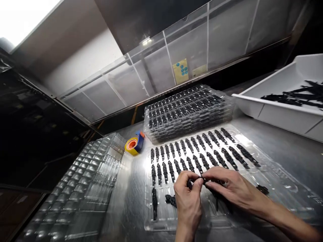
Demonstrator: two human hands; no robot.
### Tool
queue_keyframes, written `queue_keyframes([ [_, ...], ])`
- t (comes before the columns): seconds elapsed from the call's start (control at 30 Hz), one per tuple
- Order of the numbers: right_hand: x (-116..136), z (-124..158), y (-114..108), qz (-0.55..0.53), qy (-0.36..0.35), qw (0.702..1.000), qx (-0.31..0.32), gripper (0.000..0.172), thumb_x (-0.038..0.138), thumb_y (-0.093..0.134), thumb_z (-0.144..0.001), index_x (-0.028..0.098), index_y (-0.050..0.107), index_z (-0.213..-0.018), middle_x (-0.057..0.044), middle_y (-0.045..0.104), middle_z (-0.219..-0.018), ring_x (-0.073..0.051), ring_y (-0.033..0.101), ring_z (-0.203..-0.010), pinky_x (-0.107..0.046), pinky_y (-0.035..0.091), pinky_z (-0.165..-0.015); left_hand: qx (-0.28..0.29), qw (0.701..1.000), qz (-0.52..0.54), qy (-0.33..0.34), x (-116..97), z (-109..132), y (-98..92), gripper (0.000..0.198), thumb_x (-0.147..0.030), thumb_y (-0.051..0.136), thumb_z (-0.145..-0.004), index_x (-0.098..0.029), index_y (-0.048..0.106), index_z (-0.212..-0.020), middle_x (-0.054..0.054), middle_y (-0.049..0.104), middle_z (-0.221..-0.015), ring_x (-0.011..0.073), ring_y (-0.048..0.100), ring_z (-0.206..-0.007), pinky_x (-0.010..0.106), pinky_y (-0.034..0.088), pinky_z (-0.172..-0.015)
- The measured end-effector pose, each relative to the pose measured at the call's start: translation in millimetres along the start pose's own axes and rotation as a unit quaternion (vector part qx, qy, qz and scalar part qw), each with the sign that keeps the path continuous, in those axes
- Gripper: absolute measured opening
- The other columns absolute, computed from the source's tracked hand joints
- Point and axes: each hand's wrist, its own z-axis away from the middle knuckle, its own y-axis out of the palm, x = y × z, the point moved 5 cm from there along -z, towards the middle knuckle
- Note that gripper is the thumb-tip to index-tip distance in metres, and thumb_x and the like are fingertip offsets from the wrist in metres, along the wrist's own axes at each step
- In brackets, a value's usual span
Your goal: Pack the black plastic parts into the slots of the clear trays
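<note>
My left hand (189,191) and my right hand (229,185) meet above the front part of a clear plastic tray (161,224). Both are closed, with thumbs and fingertips pinching a small black part (201,179); most of it is hidden by the fingers. Rows of slim black parts (190,163) fill the tray's two back rows. In the front row a single black part (154,203) lies at the left end. Another black piece (171,200) sits just left of my left hand, and one more (262,189) shows beyond my right wrist.
Behind the tray stands a stack of filled clear trays (189,121). A tape dispenser (135,144) with yellow tape lies left of it. Stacked clear trays (93,174) occupy the left side. At the right is a white bin (282,114) holding loose black parts (297,95).
</note>
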Motion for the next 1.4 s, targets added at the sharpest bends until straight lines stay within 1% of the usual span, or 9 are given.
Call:
queue_keyframes([
  [0.2, 26.0, -18.8, 26.5, 0.022, -0.046, 0.999, -0.01, 0.022, 0.034, 0.048, -0.093, 0.021, 0.064, -0.099, -0.006, 0.068, -0.101, -0.021, 0.063, -0.093, -0.034, 0.05, -0.083, -0.186, 0.979, -0.062, -0.057, 43.2, 49.4, -106.7, 0.039, -0.033, 0.043, -0.089, -0.019, 0.056, -0.123, 0.009, 0.057, -0.119, 0.0195, 0.056, -0.109, 0.03, 0.044, -0.094],
  [0.33, 25.6, -22.9, 36.5, 0.012, -0.021, 1.0, 0.004, 0.026, 0.04, 0.047, -0.094, 0.021, 0.062, -0.1, -0.005, 0.068, -0.098, -0.021, 0.064, -0.089, -0.033, 0.052, -0.079, -0.188, 0.958, -0.187, -0.11, 71.5, 64.5, -147.5, 0.052, -0.041, 0.04, -0.092, -0.009, 0.05, -0.132, 0.015, 0.064, -0.108, 0.023, 0.066, -0.089, 0.035, 0.05, -0.083],
  [0.4, 25.2, -21.8, 37.3, 0.007, -0.013, 1.0, -0.003, 0.028, 0.042, 0.046, -0.094, 0.02, 0.062, -0.101, -0.005, 0.068, -0.099, -0.02, 0.064, -0.089, -0.032, 0.052, -0.079, -0.18, 0.925, -0.319, -0.098, 68.8, 59.6, -143.6, 0.046, -0.034, 0.04, -0.093, -0.009, 0.052, -0.13, 0.017, 0.067, -0.107, 0.0269, 0.067, -0.092, 0.036, 0.051, -0.08],
  [0.5, 24.3, -15.6, 34.0, 0.005, 0.001, 1.0, -0.015, 0.028, 0.043, 0.048, -0.093, 0.021, 0.063, -0.1, -0.006, 0.069, -0.099, -0.021, 0.064, -0.089, -0.032, 0.052, -0.079, -0.151, 0.834, -0.524, -0.085, 61.0, 44.8, -119.2, 0.036, -0.017, 0.034, -0.093, -0.014, 0.064, -0.113, 0.013, 0.069, -0.098, 0.0249, 0.067, -0.084, 0.032, 0.05, -0.067],
  [0.6, 22.6, -6.4, 28.6, 0.003, 0.012, 1.0, -0.009, 0.028, 0.044, 0.05, -0.092, 0.021, 0.063, -0.1, -0.006, 0.069, -0.1, -0.022, 0.064, -0.091, -0.032, 0.052, -0.08, -0.123, 0.777, -0.615, -0.049, 61.7, 34.7, -96.0, 0.036, -0.006, 0.036, -0.09, -0.016, 0.066, -0.106, 0.008, 0.067, -0.098, 0.0208, 0.065, -0.082, 0.026, 0.048, -0.059],
  [0.77, 20.2, 2.3, 19.1, 0.009, 0.015, 1.0, -0.01, 0.026, 0.042, 0.05, -0.092, 0.022, 0.064, -0.1, -0.006, 0.069, -0.101, -0.021, 0.065, -0.091, -0.031, 0.053, -0.079, -0.098, 0.798, -0.594, 0.03, 71.9, 36.4, -87.4, 0.027, -0.016, 0.044, -0.091, -0.014, 0.064, -0.109, 0.011, 0.063, -0.107, 0.0233, 0.06, -0.09, 0.03, 0.053, -0.064],
  [0.93, 20.2, 1.4, 13.7, -0.007, 0.01, 1.0, -0.013, 0.025, 0.042, 0.051, -0.092, 0.022, 0.066, -0.098, -0.005, 0.07, -0.099, -0.021, 0.065, -0.089, -0.03, 0.053, -0.076, -0.077, 0.838, -0.534, 0.081, 75.8, 42.4, -95.6, 0.037, -0.006, 0.037, -0.09, -0.014, 0.064, -0.114, 0.01, 0.064, -0.102, 0.0197, 0.059, -0.088, 0.029, 0.054, -0.07],
  [1.17, 9.1, 8.6, 12.2, -0.037, 0.034, 0.999, -0.005, 0.026, 0.043, 0.051, -0.092, 0.022, 0.066, -0.098, -0.005, 0.07, -0.102, -0.022, 0.065, -0.093, -0.03, 0.053, -0.077, -0.136, 0.845, -0.493, 0.157, 71.4, 46.7, -106.3, 0.026, -0.01, 0.047, -0.089, -0.012, 0.065, -0.107, 0.008, 0.062, -0.089, 0.0178, 0.057, -0.078, 0.027, 0.052, -0.062],
  [1.4, 6.2, 8.0, 6.8, -0.064, 0.071, 0.993, -0.064, 0.034, 0.05, 0.052, -0.089, 0.022, 0.065, -0.103, -0.007, 0.069, -0.105, -0.024, 0.064, -0.098, -0.033, 0.054, -0.081, 0.004, 0.825, -0.546, 0.148, 50.2, 30.2, -78.0, 0.037, 0.005, 0.042, -0.078, -0.02, 0.065, -0.093, 0.006, 0.063, -0.1, 0.023, 0.055, -0.091, 0.036, 0.05, -0.072],
])
